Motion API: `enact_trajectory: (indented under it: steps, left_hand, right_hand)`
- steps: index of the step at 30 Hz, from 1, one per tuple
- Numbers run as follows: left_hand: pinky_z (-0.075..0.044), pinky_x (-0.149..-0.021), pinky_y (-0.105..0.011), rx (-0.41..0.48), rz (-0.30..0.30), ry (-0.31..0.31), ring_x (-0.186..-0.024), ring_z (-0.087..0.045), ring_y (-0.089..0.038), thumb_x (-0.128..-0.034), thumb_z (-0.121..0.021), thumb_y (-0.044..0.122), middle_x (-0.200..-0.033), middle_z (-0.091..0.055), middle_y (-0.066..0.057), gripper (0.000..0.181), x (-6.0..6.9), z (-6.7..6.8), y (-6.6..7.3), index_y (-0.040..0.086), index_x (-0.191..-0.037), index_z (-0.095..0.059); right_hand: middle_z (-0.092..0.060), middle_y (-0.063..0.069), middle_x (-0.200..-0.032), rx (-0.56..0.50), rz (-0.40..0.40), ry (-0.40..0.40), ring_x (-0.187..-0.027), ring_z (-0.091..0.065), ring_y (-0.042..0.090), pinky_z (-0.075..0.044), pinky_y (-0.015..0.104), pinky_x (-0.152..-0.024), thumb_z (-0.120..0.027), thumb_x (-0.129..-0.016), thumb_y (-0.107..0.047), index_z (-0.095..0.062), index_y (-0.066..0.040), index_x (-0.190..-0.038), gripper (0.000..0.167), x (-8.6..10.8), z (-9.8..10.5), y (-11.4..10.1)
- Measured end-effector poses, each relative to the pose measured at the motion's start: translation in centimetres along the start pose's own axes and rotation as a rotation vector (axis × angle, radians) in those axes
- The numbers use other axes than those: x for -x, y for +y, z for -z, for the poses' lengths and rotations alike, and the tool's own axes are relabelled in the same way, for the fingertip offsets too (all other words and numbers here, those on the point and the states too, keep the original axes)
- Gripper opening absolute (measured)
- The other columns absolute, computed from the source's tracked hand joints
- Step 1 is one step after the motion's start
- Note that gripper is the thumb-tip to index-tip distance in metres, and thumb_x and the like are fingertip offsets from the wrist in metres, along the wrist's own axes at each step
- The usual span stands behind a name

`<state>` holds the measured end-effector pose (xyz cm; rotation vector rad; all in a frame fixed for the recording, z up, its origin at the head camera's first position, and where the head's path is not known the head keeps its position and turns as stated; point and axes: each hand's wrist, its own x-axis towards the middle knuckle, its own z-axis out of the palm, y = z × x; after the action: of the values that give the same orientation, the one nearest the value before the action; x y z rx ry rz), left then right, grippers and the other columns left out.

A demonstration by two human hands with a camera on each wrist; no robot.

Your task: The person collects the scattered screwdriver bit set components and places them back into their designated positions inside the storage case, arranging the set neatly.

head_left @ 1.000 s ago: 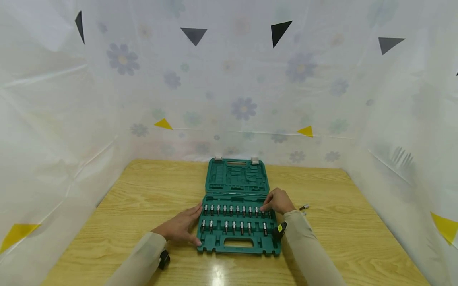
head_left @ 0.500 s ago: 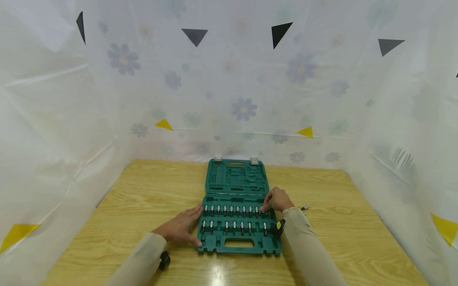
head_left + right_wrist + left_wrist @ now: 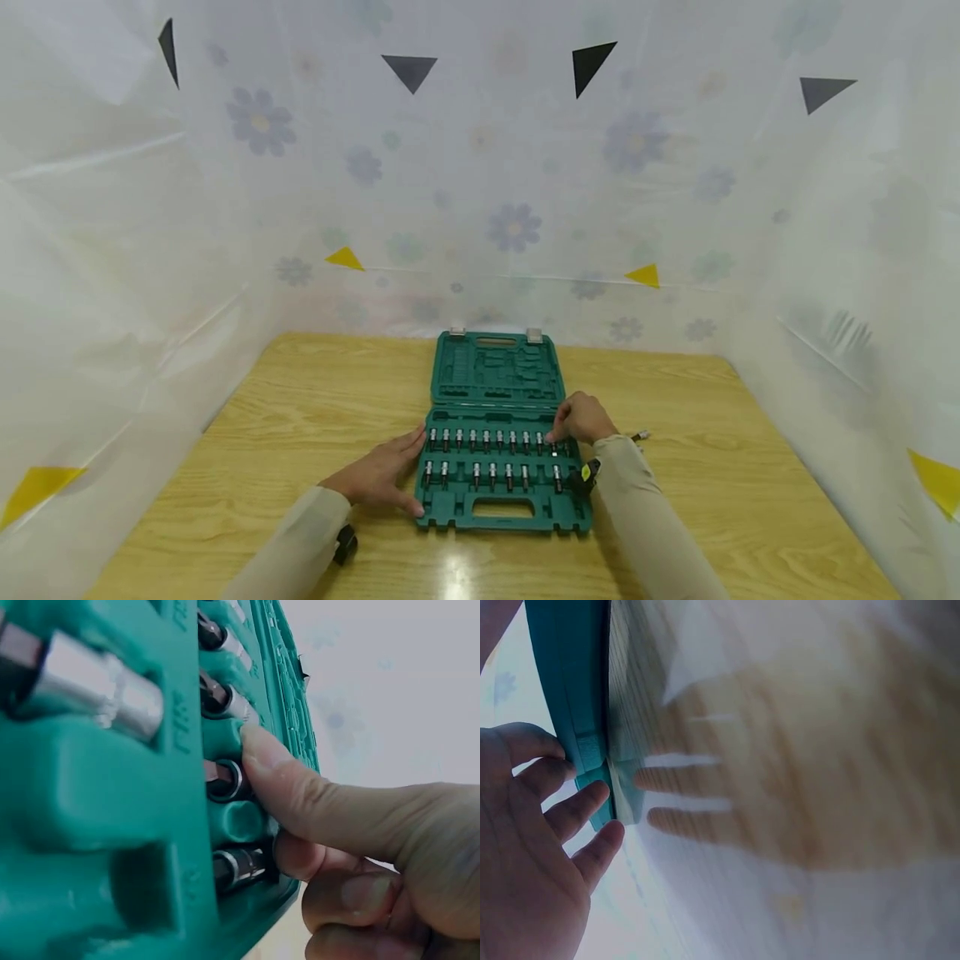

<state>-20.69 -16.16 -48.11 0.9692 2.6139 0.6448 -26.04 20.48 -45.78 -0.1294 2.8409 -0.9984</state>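
Your right hand (image 3: 583, 419) pinches a silver-and-dark bit (image 3: 225, 784) with thumb and finger near the right end of the far row in a green case (image 3: 442, 505). The bit lies at its slot, dark tip toward you; the view from your right wrist shows the thumb at its silver end and the other fingers curled in. A neighboring bit (image 3: 241, 868) rests in the slot just beside it, nearer the case's right side. Your left hand (image 3: 378, 473) lies with fingers extended along the case's left side, fingertips touching the edge, thumb at the near corner, gripping nothing. Other bits fill much of the far row, while the near row has gaps between some of its own. The case's lid (image 3: 497, 367) is folded back, two metal latches (image 3: 533, 336) on its far edge. A loose bit (image 3: 640, 435) lies on the wooden table (image 3: 322, 392), just beyond your right sleeve (image 3: 652, 508). Behind, a flower-patterned sheet (image 3: 450, 167) bears dark and yellow triangles.
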Motion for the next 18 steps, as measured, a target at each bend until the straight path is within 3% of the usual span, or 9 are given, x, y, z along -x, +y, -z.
enact_trajectory:
  steps: [7,18]
  left_hand:
    - [-0.025,-0.109,-0.057,-0.005,-0.017,0.002,-0.142,-0.019,-0.042,-0.0732,-0.076,0.057,-0.158,-0.011,-0.023,0.116,0.2,0.0,0.0,-0.008,-0.150,-0.017]
    - [-0.025,-0.110,-0.057,-0.008,-0.009,0.002,-0.143,-0.019,-0.040,-0.0736,-0.076,0.057,-0.159,-0.011,-0.021,0.116,0.0,0.1,-0.2,-0.006,-0.151,-0.017]
  right_hand:
    - [-0.062,0.002,-0.073,-0.034,0.003,0.006,-0.064,-0.054,0.019,-0.045,0.032,-0.057,-0.085,-0.072,-0.013,-0.069,-0.010,-0.067,0.018,0.2,-0.2,0.5]
    - [-0.063,0.000,-0.075,-0.034,0.075,0.035,-0.065,-0.055,0.017,-0.047,0.034,-0.058,-0.086,-0.071,-0.014,-0.069,-0.011,-0.067,0.018,0.2,-0.2,1.2]
